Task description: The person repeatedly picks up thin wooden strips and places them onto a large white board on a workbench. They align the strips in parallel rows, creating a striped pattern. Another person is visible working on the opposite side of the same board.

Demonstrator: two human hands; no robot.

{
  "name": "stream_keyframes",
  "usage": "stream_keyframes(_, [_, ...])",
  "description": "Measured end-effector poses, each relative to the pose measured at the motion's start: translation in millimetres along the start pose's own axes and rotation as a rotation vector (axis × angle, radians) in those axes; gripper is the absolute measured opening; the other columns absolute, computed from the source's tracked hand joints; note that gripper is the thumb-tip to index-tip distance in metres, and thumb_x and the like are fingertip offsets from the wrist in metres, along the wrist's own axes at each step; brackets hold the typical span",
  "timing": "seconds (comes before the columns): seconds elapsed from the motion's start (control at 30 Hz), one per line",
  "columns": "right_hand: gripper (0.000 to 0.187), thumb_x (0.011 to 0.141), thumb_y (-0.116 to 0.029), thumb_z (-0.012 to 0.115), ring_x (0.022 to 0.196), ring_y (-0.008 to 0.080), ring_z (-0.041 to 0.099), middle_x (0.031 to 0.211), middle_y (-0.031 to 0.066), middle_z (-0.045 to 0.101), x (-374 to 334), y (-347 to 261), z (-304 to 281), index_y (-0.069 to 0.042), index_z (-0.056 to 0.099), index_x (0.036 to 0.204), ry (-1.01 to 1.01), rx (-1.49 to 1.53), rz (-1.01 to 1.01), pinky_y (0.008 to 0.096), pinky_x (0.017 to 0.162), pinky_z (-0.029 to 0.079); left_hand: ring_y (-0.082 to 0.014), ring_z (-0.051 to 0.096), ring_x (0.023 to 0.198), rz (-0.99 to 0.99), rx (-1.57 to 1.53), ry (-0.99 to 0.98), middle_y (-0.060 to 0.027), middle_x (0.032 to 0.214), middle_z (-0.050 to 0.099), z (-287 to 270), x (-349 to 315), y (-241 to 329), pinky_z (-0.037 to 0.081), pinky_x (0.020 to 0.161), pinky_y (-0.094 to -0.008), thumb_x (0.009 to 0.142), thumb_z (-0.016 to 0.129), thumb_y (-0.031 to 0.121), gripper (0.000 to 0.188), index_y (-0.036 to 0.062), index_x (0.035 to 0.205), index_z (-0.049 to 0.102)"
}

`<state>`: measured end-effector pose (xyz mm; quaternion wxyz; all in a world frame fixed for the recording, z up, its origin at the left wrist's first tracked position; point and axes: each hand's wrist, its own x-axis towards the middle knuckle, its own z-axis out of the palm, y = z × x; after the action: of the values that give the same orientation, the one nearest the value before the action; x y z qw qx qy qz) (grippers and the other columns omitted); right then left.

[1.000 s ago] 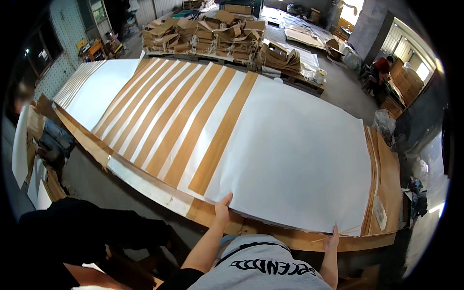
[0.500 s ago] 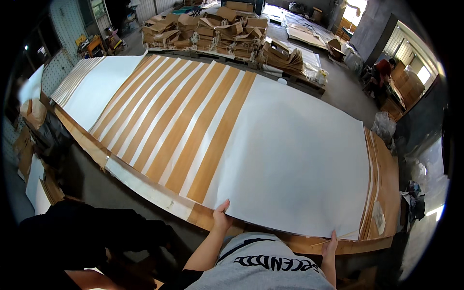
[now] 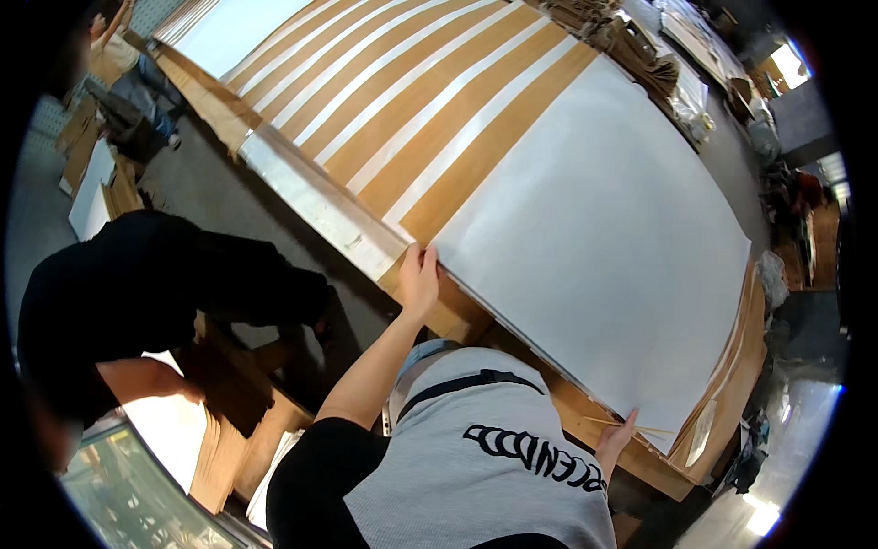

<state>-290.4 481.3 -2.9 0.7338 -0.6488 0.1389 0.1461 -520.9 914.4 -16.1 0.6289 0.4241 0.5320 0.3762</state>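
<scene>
A large white sheet [image 3: 604, 210] covers the right part of a long stack of brown and white sheets. My left hand [image 3: 422, 279] is closed on its near left corner, beside the last brown strip [image 3: 498, 142]. At the near right edge of the sheet, my right hand [image 3: 615, 435] is closed at the border with a thin yellowish stick [image 3: 654, 430] across its fingers. Several brown and white strips alternate to the left, where the sheets lie fanned out. The undersides of both hands' grips are hidden.
A person in black [image 3: 137, 284] bends over another sheet stack [image 3: 215, 448] at lower left. Someone else [image 3: 123, 59] stands at the far left end. Folded brown cardboard [image 3: 631, 46] is piled beyond the stack. A wooden board [image 3: 654, 467] runs under the near edge.
My view has turned and tilted, so the stack now slants more steeply. Both hands stay at the sheet's near edge. The person in black shows more fully, and a person appears at the far left.
</scene>
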Motion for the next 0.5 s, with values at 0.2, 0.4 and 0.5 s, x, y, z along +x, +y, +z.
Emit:
stream_keyframes(0.2, [0.049, 0.084, -0.030, 0.051, 0.112, 0.0182, 0.037, 0.123, 0.0077, 0.041, 11.4, 6.9, -2.2, 0.001, 0.038, 0.120, 0.015, 0.043, -0.008, 0.0301, 0.097, 0.025, -0.0117, 0.043, 0.038, -0.095, -0.069, 0.050, -0.0035, 0.052, 0.044, -4.0, -2.0, -0.9, 0.033, 0.032, -0.0242, 0.087, 0.045, 0.023, 0.027, 0.0057, 0.067, 0.039])
stream_keyframes(0.4, [0.049, 0.085, -0.029, 0.050, 0.112, 0.0186, 0.037, 0.124, 0.0081, 0.041, 7.0, 6.0, 3.3, 0.002, 0.038, 0.121, 0.024, 0.041, -0.033, 0.0299, 0.097, 0.025, -0.0138, 0.045, 0.038, -0.154, -0.133, 0.095, -0.0050, 0.052, 0.045, 0.9, -0.6, -1.7, 0.040, 0.034, -0.0265, 0.087, 0.045, 0.024, 0.028, 0.0047, 0.068, 0.039])
stream_keyframes(0.5, [0.047, 0.085, -0.028, 0.049, 0.113, 0.0189, 0.037, 0.124, 0.0082, 0.040, 8.0, 9.7, 0.1, 0.002, 0.039, 0.120, 0.025, 0.041, -0.036, 0.0301, 0.097, 0.025, -0.0144, 0.048, 0.038, -0.153, -0.069, 0.096, -0.0060, 0.052, 0.046, 0.6, 2.1, 0.1, 0.042, 0.034, -0.0276, 0.087, 0.044, 0.024, 0.028, 0.0031, 0.069, 0.040])
